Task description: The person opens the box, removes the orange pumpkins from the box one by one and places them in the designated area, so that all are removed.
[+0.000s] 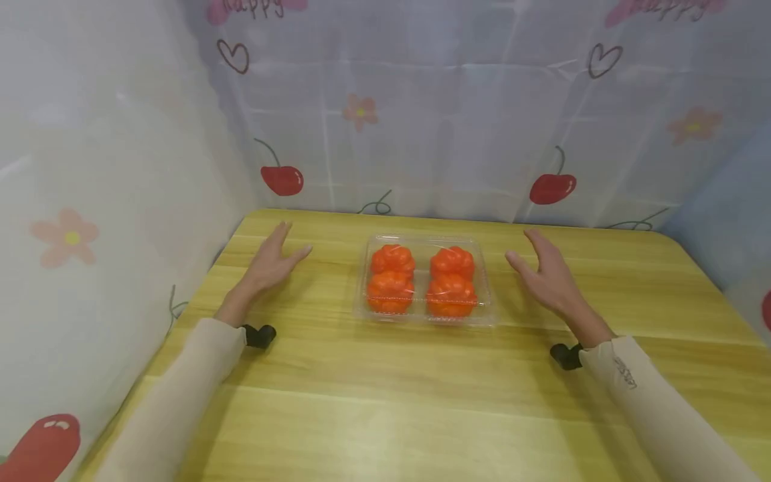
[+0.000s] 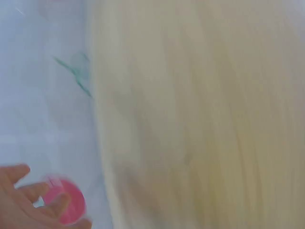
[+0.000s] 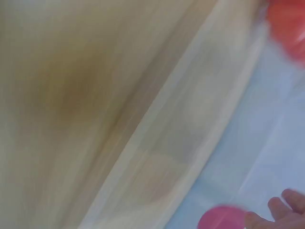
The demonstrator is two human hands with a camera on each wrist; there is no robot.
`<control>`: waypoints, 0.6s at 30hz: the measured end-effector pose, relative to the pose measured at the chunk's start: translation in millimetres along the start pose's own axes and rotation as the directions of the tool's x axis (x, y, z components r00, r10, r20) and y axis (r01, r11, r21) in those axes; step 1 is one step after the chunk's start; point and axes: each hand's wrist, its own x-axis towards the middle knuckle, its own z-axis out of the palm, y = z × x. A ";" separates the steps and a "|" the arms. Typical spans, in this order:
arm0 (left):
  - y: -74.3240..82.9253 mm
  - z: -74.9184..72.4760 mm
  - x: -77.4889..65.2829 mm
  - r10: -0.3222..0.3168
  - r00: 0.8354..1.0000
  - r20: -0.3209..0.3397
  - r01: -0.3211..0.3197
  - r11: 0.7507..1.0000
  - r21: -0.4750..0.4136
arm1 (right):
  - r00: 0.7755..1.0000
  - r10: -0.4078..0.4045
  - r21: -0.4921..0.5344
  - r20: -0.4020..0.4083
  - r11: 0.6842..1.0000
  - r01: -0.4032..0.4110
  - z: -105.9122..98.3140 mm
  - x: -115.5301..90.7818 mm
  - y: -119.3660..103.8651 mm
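A clear plastic clamshell box (image 1: 423, 314) stands on the wooden table, its lid appearing closed. Through the plastic show several bright orange, lobed, pumpkin-like pieces (image 1: 452, 294) in two columns. To the left of the box, my left hand (image 1: 265, 268) is held over the table with fingers extended and thumb spread. My right hand (image 1: 549, 278) mirrors it on the other side, thumb toward the box. Neither hand touches the box or holds anything. In the wrist views, the left hand (image 2: 31, 202) and right hand (image 3: 282, 213) appear only at the lower corners.
Behind the table (image 1: 361, 402) hangs a pale sheet (image 1: 446, 100) printed with cherries, flowers and hearts; similar sheeting (image 1: 120, 154) covers the left side. Black wrist mounts (image 1: 260, 336) show at both cuffs. A blurred red-orange shape (image 3: 289, 28) fills the right wrist view's upper right corner.
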 end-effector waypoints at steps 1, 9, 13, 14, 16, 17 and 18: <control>7.1 2.9 -2.3 0.018 1.000 -0.011 -0.019 0.991 -0.132 | 1.000 0.005 0.068 -0.007 0.998 -0.005 0.1 -3.7 -6.1; 71.9 32.2 -35.8 0.119 0.991 0.055 -0.050 0.732 -0.679 | 0.982 0.049 0.355 0.184 0.928 -0.113 7.6 -31.7 -41.3; 87.8 53.9 -53.4 0.104 0.984 0.142 0.035 0.675 -0.737 | 0.961 0.052 0.434 0.273 0.885 -0.171 19.9 -43.4 -46.3; 90.3 59.1 -57.2 0.091 0.983 0.160 0.058 0.671 -0.739 | 0.958 0.047 0.449 0.284 0.876 -0.176 23.2 -46.1 -46.5; 94.3 68.3 -64.1 0.067 0.980 0.186 0.097 0.656 -0.749 | 0.953 0.040 0.483 0.299 0.856 -0.187 29.7 -50.5 -46.4; 96.1 72.0 -67.2 0.059 0.979 0.193 0.108 0.654 -0.748 | 0.952 0.037 0.494 0.304 0.848 -0.191 32.6 -52.4 -46.4; 97.6 75.3 -69.7 0.053 0.978 0.200 0.118 0.654 -0.748 | 0.951 0.031 0.508 0.308 0.840 -0.192 35.3 -54.1 -46.3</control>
